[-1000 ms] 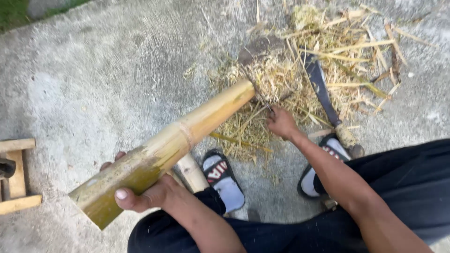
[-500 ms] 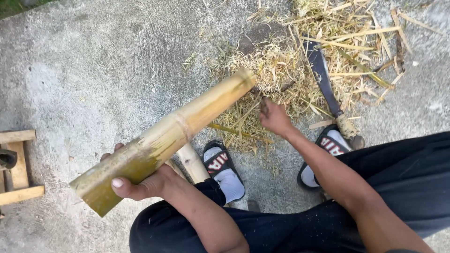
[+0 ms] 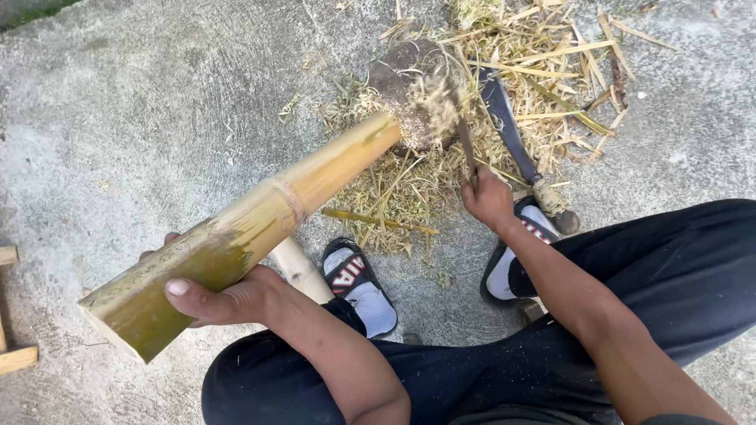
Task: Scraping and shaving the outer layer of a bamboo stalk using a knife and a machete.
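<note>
— Bamboo, was that what the left hand [image 3: 224,299] had?

— Yes. It was a thick bamboo pole [image 3: 252,228], green and yellow. The fingers were curled round it from below near the cut end, and the thumb was pressed flat on the side. The pole sloped up and away, and its far end sat at the edge of the straw pile [image 3: 441,157] on the concrete ground [image 3: 157,110].

— And the right hand [image 3: 488,201]?

— It was closed on a thin dark stick [image 3: 466,149] that stuck up into the straw. The fingers were bunched together round the low end. I could not tell if that stick was a tool or only a strip of bamboo, because it was a bit blurry.

— What else lay there?

— A long knife [image 3: 512,134] with a dark blade lay on the straw, just beside the right hand. Its wrapped handle was near the right sandal [image 3: 512,252]. A dark lump [image 3: 409,79] sat under the straw, and I could not tell what it was.

— Could you see the feet?

— Only partly. The left sandal [image 3: 358,287] showed, with a pale round stick [image 3: 299,271] beside it that went under the pole. The black trousers [image 3: 504,370] hid the rest. A bit of wooden frame [image 3: 12,346] was cut off at the left edge.
</note>
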